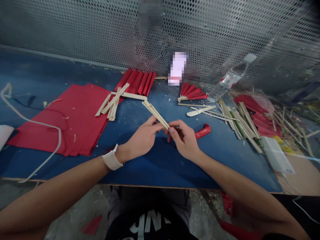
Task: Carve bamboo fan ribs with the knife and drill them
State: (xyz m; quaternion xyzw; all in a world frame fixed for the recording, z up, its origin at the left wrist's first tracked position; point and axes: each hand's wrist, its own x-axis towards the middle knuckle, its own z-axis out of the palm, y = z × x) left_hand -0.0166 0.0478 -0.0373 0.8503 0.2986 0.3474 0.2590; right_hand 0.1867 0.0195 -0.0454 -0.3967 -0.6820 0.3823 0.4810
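Observation:
Thin pale wooden strips (157, 114) slant between my two hands over the blue table. My left hand (145, 138), with a light band on its wrist, is closed on them with the fingers along their side. At their lower end, my right hand (183, 138) pinches the strips between thumb and fingers. Their upper end nearly meets another flat strip (133, 96), which lies beside a crossed pile of strips (115, 101) on the red sheets (67, 116). A red-handled tool (203, 131) lies just beyond my right hand, partly hidden by it.
Pleated red paper (137, 81) and a small red fan (191, 91) lie at the back. A phone (178, 68) and a tilted bottle (232, 78) lean near the mesh wall. Split bamboo (240, 123), a white power strip (277, 155) and scraps are right; a white cable (58, 133) is left.

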